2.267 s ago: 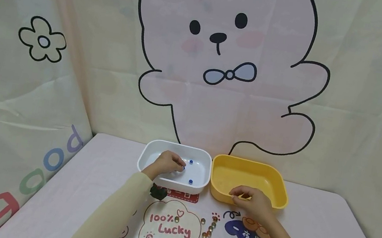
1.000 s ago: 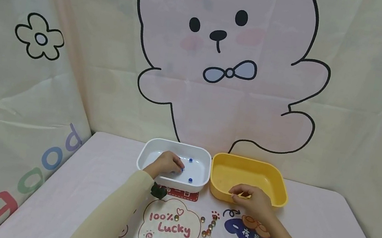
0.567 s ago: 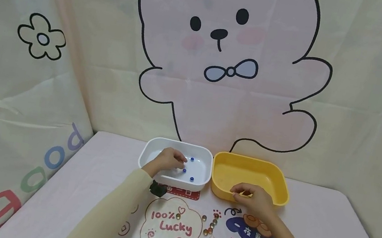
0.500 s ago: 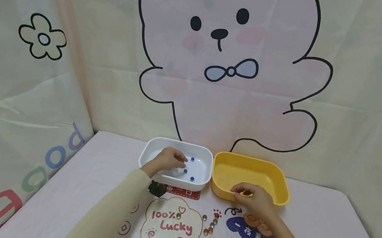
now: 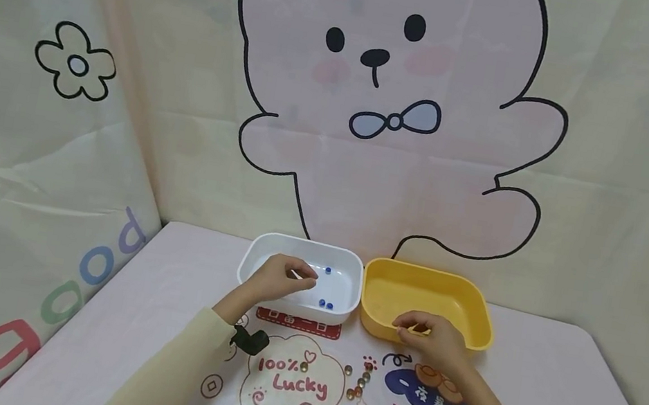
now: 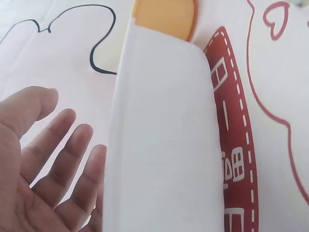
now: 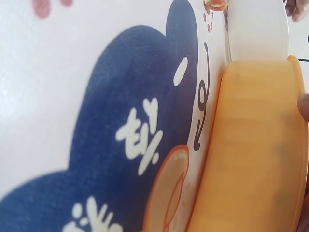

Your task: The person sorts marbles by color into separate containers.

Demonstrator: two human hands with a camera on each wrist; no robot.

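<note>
My left hand [image 5: 282,278] hovers over the white bin [image 5: 271,241], fingers loosely bent and nothing between them. In the left wrist view, the fingers [image 6: 63,176] are spread apart beside the bin's white wall. Three small blue beads [image 5: 328,270] lie on the bin's floor: one toward the back, two close together near the front wall. At the yellow bin [image 5: 368,307], my right hand [image 5: 433,334] lies over the front rim with loosely curved fingers. The right wrist view shows one fingertip [image 7: 303,105] right at that rim; most of this hand is out of that view.
The two bins stand side by side at the back of the table. Several small gold-brown beads [image 5: 360,382] lie on the printed mat in front of them, one apart on the left [image 5: 303,367]. A curtain with a bear drawing [image 5: 361,166] hangs behind.
My left hand has let go of a blue bead, which rolled forward to lie beside another. The hand has then drawn back and to the left. My right hand has stayed in place.
</note>
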